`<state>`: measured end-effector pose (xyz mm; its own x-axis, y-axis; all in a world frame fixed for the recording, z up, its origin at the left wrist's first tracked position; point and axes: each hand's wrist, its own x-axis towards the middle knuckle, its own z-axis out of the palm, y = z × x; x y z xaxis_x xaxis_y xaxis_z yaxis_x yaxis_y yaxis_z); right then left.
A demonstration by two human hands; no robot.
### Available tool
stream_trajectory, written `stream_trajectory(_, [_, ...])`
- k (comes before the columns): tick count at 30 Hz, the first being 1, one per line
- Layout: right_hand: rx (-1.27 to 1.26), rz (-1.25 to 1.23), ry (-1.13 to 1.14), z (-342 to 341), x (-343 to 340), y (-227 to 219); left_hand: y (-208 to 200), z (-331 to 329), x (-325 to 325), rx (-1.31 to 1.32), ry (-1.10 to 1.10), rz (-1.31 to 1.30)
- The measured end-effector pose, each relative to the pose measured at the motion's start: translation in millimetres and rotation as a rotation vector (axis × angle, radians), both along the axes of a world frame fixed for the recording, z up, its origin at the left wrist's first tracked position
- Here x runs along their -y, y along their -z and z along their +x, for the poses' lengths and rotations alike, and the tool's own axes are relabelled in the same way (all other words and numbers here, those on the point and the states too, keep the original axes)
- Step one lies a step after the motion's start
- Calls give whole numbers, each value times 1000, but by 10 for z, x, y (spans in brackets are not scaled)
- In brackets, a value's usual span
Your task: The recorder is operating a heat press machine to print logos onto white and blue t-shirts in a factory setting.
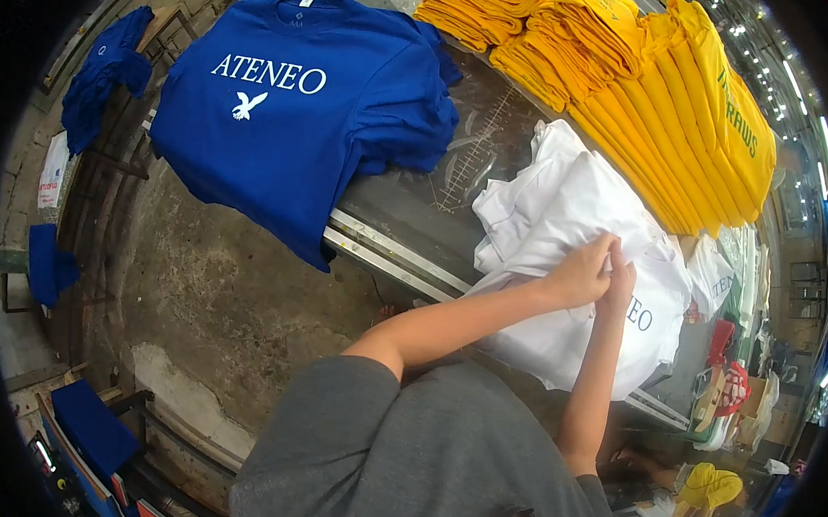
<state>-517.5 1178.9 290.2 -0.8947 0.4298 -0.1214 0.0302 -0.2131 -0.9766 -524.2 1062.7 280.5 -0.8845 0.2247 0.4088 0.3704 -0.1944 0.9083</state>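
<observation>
My left hand [578, 275] and my right hand [619, 279] meet over a heap of white T-shirts [571, 196] at the table's near right edge. Both are closed, thumbs and fingertips pinched together at the bunched cloth of the top white T-shirt [557, 341]. The exact bit of cloth between the fingertips is hidden. Dark lettering on the shirt's front is partly covered by my right hand and wrist. Below the hands the shirt spreads over the metal table edge.
On the dark table [407, 199], blue T-shirts [281, 154] overhang the left edge. Folded yellow T-shirts [674, 113] line the far right. A red-and-white item [734, 390] lies among clutter at right. Dark blue panels [94, 420] stand lower left. Another person's yellow-clad part [709, 488] shows lower right.
</observation>
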Motion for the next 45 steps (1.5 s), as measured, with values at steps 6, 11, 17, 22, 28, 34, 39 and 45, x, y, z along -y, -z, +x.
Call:
stream_trajectory(6, [60,934,244,-25,-120,363,517,-760,899,-13,-502,-499])
stream_trajectory(11, [9,969,242,-111,224,390,1216,-1540,1183,467,273,-541])
stream_trajectory(17, [-19,991,280,-43,25,357,-79,-1632,1601,702,612,-324])
stream_trajectory(22, [-11,983,259,-52,44,352,-306,-1582,1579,674,635,-174])
stream_trajectory(28, [-308,1431,449,21,357,-21,-793,-1249,1010,593,484,-34])
stream_trajectory(34, [-289,719,5,44,897,-581,-890,-1181,542,577,543,28])
stream_trajectory(39, [-207,573,-35,128,476,-530,-877,-1238,342,128,556,-309])
stream_trajectory(45, [92,535,305,254,-86,228,107,-869,22,-737,120,-844])
